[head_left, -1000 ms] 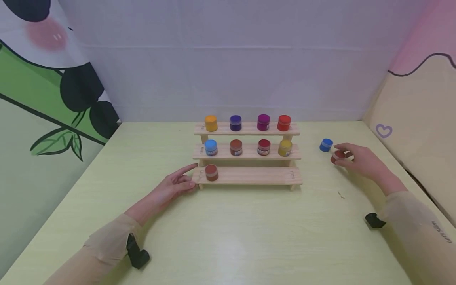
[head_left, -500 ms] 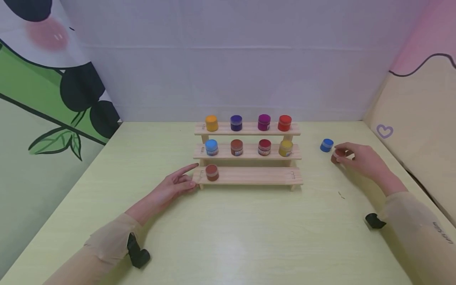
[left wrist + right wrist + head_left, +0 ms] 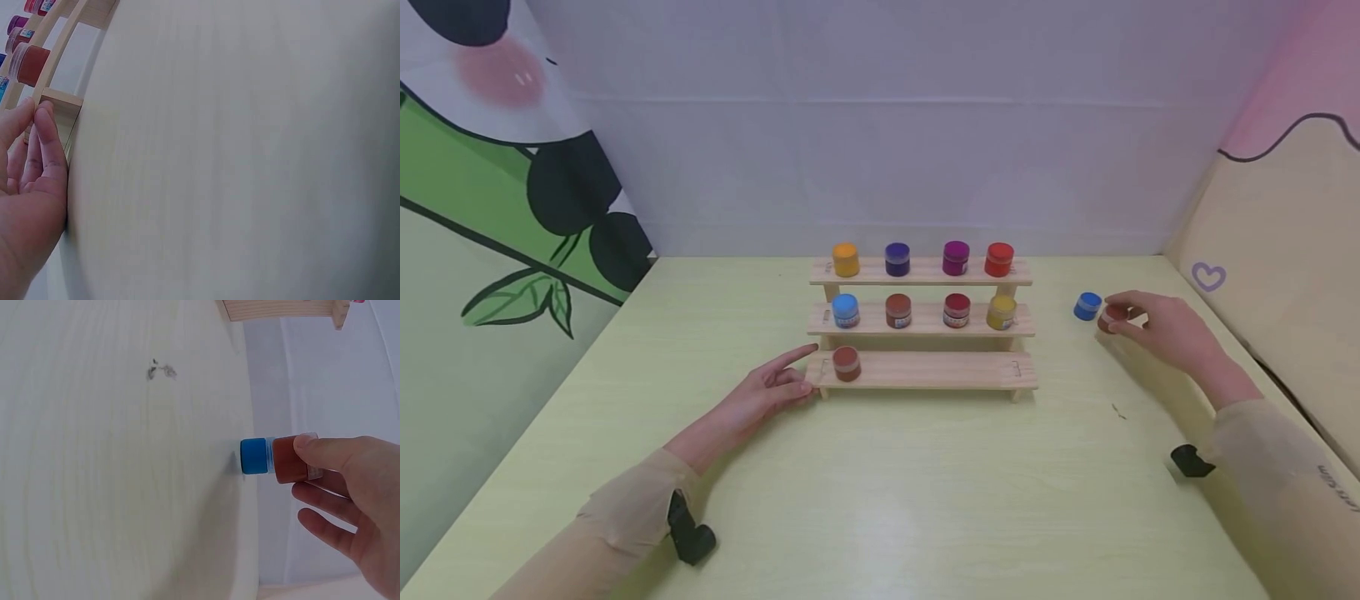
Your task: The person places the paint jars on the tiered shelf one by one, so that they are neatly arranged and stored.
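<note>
My right hand (image 3: 1172,333) pinches a small brown paint jar (image 3: 290,459) between thumb and fingers, at the right of the table. Beside that jar in the head view stands a blue paint jar (image 3: 1087,306). From the right wrist, the brown jar appears directly over the blue one. At the left end of a three-step wooden rack (image 3: 940,369), my left hand (image 3: 767,392) pinches the lowest board's end with thumb and index finger. A reddish-brown paint jar (image 3: 846,363) sits on that board near its left end.
The middle step bears a light blue jar (image 3: 846,310), a brown jar (image 3: 898,310), a dark red jar (image 3: 957,310) and a yellow jar (image 3: 1002,312). Orange, navy, purple and red jars line the top step. A pale cloth wall (image 3: 880,167) rises behind the table.
My right hand has shifted slightly away from me with the brown paint jar, which now looks higher beside the blue one. The left hand keeps its place on the rack.
</note>
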{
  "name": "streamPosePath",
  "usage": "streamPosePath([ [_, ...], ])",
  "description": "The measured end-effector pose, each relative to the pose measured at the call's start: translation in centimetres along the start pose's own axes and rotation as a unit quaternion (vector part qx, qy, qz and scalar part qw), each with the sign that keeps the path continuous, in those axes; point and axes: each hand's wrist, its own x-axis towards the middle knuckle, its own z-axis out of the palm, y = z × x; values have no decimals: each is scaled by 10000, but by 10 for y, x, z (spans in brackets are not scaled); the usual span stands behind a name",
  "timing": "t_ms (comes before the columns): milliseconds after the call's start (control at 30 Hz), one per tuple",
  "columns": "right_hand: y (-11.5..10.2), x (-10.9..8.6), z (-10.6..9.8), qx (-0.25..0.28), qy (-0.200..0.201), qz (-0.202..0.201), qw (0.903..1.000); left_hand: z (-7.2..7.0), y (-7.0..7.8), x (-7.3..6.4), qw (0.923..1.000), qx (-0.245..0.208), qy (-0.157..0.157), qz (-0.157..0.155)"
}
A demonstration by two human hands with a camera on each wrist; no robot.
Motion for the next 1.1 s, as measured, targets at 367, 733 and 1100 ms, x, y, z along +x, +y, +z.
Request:
streamPosePath([
  [367,-21,2,-12,37,376,-106,9992,-1,1,-3,9999,-72,-59,102],
  [733,-65,6,-29,-106,939,-471,9944,0,2,-4,9999,-114,-49,86],
  [1100,-108,7,-34,182,2032,-1219,9714,1,1,-3,9998,-161,-31,76],
])
